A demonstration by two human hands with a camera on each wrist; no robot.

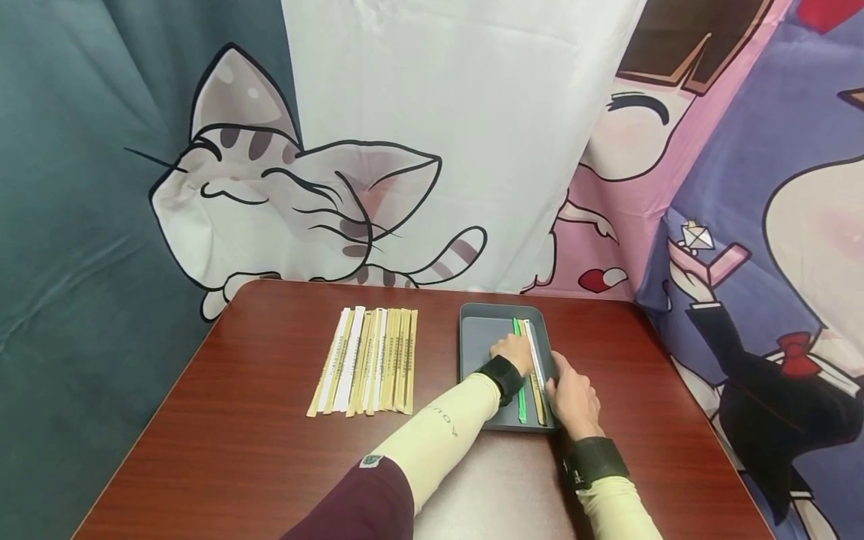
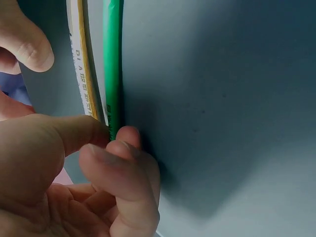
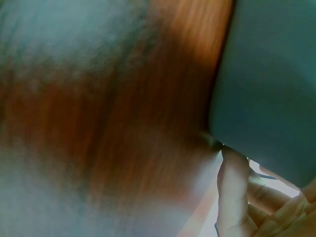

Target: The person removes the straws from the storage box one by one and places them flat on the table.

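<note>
A dark grey tray [image 1: 475, 337] holds a few long, thin paper-wrapped chopstick packets along its right side. One packet is green [image 2: 112, 64]; beside it lie a tan one and a white one [image 2: 79, 54]. My left hand [image 1: 514, 351] reaches into the tray and pinches the green chopstick packet between thumb and fingers. At the tray's right wall, my right hand [image 1: 577, 401] grips the edge, its thumb by the rim and its fingers along the outside. In the right wrist view, part of that hand is hidden behind the tray.
A row of several tan and white chopstick packets [image 1: 364, 360] lies side by side on the brown table [image 1: 236, 435], left of the tray. A printed cloth backdrop [image 1: 472, 112] hangs behind the table's far edge and along the right.
</note>
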